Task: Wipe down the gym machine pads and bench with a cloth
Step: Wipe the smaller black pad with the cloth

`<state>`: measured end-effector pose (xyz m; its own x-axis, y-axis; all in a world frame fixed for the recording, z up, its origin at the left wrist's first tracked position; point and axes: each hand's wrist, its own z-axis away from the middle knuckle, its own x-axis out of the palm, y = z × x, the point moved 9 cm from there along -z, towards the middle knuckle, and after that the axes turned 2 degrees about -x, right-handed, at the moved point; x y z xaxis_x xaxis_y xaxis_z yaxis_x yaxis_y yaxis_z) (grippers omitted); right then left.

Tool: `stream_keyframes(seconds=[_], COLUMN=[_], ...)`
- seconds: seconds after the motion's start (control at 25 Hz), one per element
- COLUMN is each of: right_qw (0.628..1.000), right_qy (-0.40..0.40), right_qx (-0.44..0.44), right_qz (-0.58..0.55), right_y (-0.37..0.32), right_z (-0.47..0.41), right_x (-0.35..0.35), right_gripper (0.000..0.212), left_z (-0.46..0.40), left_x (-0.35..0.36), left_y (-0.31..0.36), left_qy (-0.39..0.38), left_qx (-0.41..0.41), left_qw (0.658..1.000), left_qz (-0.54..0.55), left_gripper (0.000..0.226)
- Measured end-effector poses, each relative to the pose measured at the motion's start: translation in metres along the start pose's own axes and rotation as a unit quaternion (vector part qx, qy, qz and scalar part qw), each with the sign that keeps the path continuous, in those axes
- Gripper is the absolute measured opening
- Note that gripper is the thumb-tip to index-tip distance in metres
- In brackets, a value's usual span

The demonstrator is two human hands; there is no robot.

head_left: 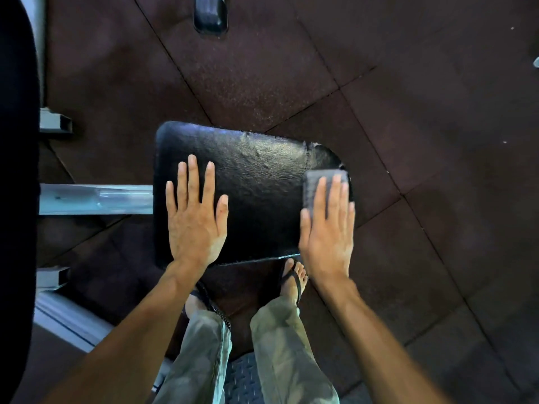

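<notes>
A black padded seat (262, 182) of a gym machine lies below me, its vinyl cracked and worn along the far edge. My left hand (197, 217) rests flat on the seat's left part, fingers spread, holding nothing. My right hand (328, 225) presses flat on a small grey cloth (323, 177) at the seat's right edge. The cloth shows past my fingertips; the rest of it is hidden under my palm.
A grey metal frame bar (96, 199) joins the seat from the left. A tall black pad (17, 170) fills the left edge. A rubber-capped machine foot (210, 14) stands at the top. Dark rubber floor tiles (408, 112) surround the seat. My sandalled feet (293, 277) stand just before it.
</notes>
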<state>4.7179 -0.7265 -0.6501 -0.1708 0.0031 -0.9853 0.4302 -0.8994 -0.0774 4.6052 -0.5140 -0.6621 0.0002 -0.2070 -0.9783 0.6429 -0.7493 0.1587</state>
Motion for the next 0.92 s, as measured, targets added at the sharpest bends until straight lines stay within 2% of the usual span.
stream_keyframes(seconds=[0.08,0.12,0.28,0.4,0.56,0.8,0.92], right_qw=[0.998,0.997,0.995,0.992,0.990,0.990,0.991], right_qy=[0.025,0.029,-0.022,-0.042,-0.069,-0.061,-0.027], right_qx=[0.054,0.053,-0.085,-0.116,-0.121,-0.123,-0.131], right_qz=[-0.029,-0.038,-0.046,-0.028,-0.034,-0.031,-0.020], right_y=[-0.005,-0.022,-0.093,-0.077,-0.074,-0.078,-0.084], right_z=[-0.039,-0.052,-0.010,0.023,0.009,0.001,-0.005], right_x=[-0.011,-0.013,0.006,0.008,0.006,0.010,0.009], right_gripper=[0.061,0.061,0.063,0.067,0.076,0.082,0.073], left_z=[0.000,-0.001,0.000,0.000,0.000,-0.001,-0.001], left_x=[0.000,0.000,0.001,0.000,0.001,0.001,0.002], left_y=[0.000,0.000,-0.002,-0.001,-0.002,-0.001,-0.002], left_qy=[0.005,0.004,-0.001,0.003,0.002,0.002,0.002], left_qx=[0.002,0.003,0.007,0.007,0.003,0.003,0.005], left_qw=[1.000,1.000,1.000,1.000,1.000,1.000,1.000], left_qz=[0.006,0.005,0.006,-0.002,0.002,0.003,0.002], left_gripper=[0.059,0.059,0.060,0.060,0.060,0.060,0.059])
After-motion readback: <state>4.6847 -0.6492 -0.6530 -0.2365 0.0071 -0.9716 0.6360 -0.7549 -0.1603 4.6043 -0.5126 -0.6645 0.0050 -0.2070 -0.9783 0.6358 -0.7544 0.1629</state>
